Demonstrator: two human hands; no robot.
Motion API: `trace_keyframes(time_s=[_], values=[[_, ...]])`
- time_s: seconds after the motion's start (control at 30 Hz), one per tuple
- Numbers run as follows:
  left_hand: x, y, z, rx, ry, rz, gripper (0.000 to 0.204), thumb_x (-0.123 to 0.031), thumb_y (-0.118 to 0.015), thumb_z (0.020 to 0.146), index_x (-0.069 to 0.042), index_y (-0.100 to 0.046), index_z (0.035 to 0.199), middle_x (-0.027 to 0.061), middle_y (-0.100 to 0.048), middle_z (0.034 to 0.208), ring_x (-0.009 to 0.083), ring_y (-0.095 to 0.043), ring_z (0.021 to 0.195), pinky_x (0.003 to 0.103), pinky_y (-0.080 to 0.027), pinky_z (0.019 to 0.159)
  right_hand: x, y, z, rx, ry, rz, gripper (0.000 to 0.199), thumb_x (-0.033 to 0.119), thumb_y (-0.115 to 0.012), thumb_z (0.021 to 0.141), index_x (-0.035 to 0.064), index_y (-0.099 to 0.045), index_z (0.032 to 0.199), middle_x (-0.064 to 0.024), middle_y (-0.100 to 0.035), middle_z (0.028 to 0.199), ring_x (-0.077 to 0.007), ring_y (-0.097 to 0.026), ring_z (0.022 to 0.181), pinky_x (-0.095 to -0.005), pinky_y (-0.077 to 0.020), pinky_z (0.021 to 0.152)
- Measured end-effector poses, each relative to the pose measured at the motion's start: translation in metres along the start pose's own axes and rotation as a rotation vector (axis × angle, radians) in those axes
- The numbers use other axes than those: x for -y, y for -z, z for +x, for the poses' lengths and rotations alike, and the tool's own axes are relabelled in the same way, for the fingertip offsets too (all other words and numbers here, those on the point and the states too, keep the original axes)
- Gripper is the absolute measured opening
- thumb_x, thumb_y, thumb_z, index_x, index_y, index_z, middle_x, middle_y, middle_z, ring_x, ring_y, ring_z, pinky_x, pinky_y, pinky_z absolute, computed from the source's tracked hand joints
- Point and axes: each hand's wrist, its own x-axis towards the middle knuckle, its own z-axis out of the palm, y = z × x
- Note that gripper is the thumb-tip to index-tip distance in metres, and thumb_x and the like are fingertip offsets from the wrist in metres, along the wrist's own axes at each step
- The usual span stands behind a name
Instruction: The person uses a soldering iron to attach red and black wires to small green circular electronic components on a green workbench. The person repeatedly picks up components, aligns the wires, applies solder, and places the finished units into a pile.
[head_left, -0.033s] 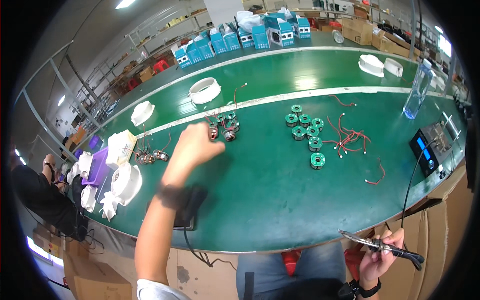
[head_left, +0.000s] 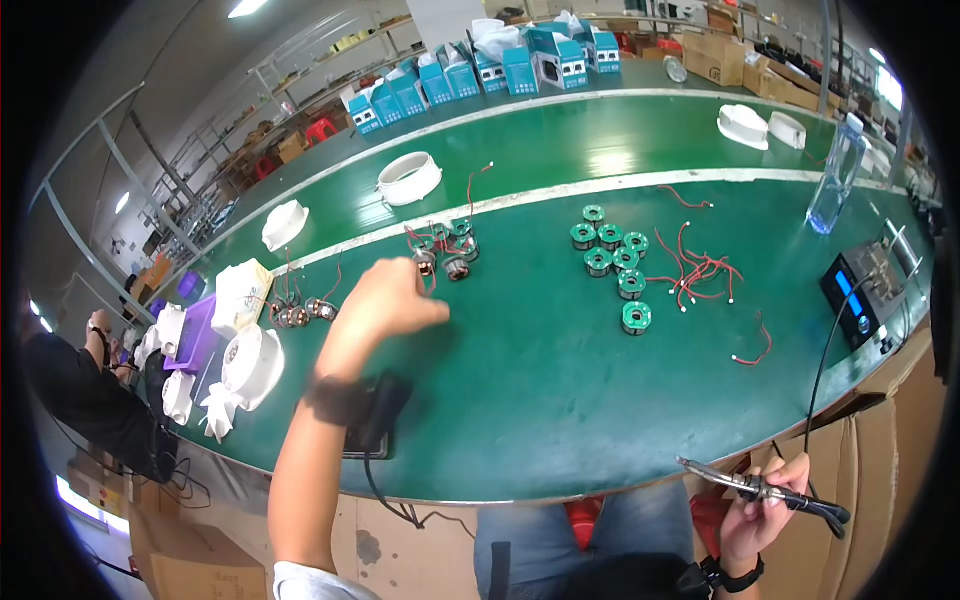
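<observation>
The left hand (head_left: 390,297) reaches over the green worktable (head_left: 560,410), its fingers curled inward and the thumb pointing right; whether they grip anything cannot be told, as the back of the hand hides the fingertips. The wired coils (head_left: 457,267) stand just beyond and to the right of those knuckles — the nearest one seems right at the fingers, though contact is unclear. The right hand (head_left: 762,515) is by the table's near edge, with fingers and thumb closed around a soldering iron (head_left: 738,483); its metal tip extends past the fingers to the left, and its black tail comes out on the right. Well apart from both hands, the green-topped coils (head_left: 636,318) stand in a loose group, with a tangle of red wires (head_left: 695,280) just to their right. A blue-lit station (head_left: 850,300) sits at the table's right end.
</observation>
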Motion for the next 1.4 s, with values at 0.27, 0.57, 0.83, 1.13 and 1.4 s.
trace_keyframes(time_s=[0.27,0.57,0.83,1.13,1.4], values=[[-0.048,-0.037,-0.080,0.283,-0.481,-0.757,0.025,-0.007,-0.064,0.065,0.001,-0.059,0.089,0.0073,-0.061,0.084,0.0144,-0.056,0.070,0.026,-0.046,0.065,0.004,-0.002,-0.001,0.007,-0.036,0.025,0.025,0.016,-0.059,0.077,0.0056,-0.036,0.081,0.0011,-0.035,0.060,-0.0028,-0.031,0.044,-0.0146,-0.0272,0.042],[-0.079,-0.086,-0.105,0.113,-0.642,-0.935,0.043,0.001,-0.067,0.060,-0.004,-0.061,0.103,0.0080,-0.051,0.095,0.0181,-0.053,0.086,0.029,-0.046,0.071,0.006,-0.001,0.006,0.040,-0.034,-0.067,0.033,0.020,-0.065,0.074,0.0050,-0.037,0.080,-0.0006,-0.038,0.062,-0.0063,-0.035,0.047,-0.0181,-0.0295,0.043],[-0.070,-0.100,-0.115,-0.285,-0.672,-1.161,0.032,0.006,-0.071,0.060,-0.001,-0.062,0.091,0.0085,-0.061,0.078,0.0125,-0.054,0.061,0.022,-0.043,0.054,-0.011,-0.035,0.004,0.189,0.014,-0.171,0.031,0.019,-0.066,0.073,0.0045,-0.038,0.079,-0.0029,-0.041,0.059,-0.0069,-0.036,0.043,-0.0186,-0.0309,0.040],[-0.069,-0.111,-0.120,-0.491,-0.625,-1.248,0.020,0.016,-0.059,0.063,0.004,-0.058,0.079,0.0117,-0.059,0.073,0.0178,-0.056,0.062,0.024,-0.043,0.052,-0.030,-0.065,0.000,0.240,-0.119,-0.004,0.029,0.017,-0.064,0.077,0.0050,-0.038,0.081,-0.0014,-0.042,0.059,-0.0056,-0.035,0.042,-0.0186,-0.0289,0.042],[-0.068,-0.112,-0.116,-0.612,-0.607,-1.130,0.019,0.017,-0.058,0.064,0.004,-0.059,0.080,0.0127,-0.058,0.074,0.0178,-0.057,0.063,0.024,-0.045,0.053,-0.032,-0.064,0.009,0.151,-0.195,0.031,0.023,0.014,-0.060,0.075,0.0036,-0.041,0.082,-0.0011,-0.042,0.058,-0.0048,-0.035,0.045,-0.0195,-0.0417,0.064]])
